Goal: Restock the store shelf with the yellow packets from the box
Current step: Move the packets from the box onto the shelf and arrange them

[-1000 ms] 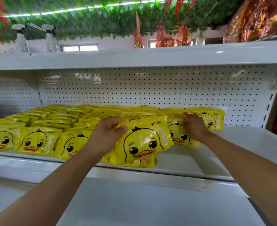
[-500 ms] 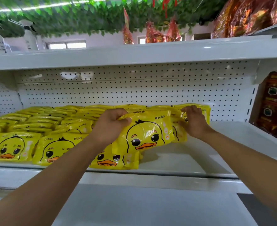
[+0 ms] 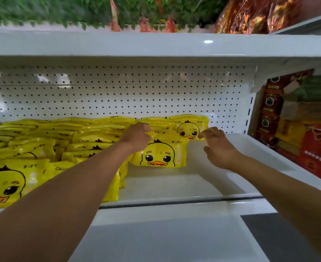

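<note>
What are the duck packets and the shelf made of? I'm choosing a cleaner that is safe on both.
The yellow packets look like glossy plastic film: they crinkle and catch highlights, with printed duck faces. The shelf looks like white painted or powder-coated metal, smooth and faintly reflective. Its back panel is punched with regular holes, as sheet metal would be, though I can't be sure.

two hands (image 3: 137, 137), many yellow packets (image 3: 160, 153)

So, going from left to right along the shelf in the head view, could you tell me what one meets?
Rows of yellow packets → left hand → upright duck packet → right hand → bare shelf → red boxes.
</note>
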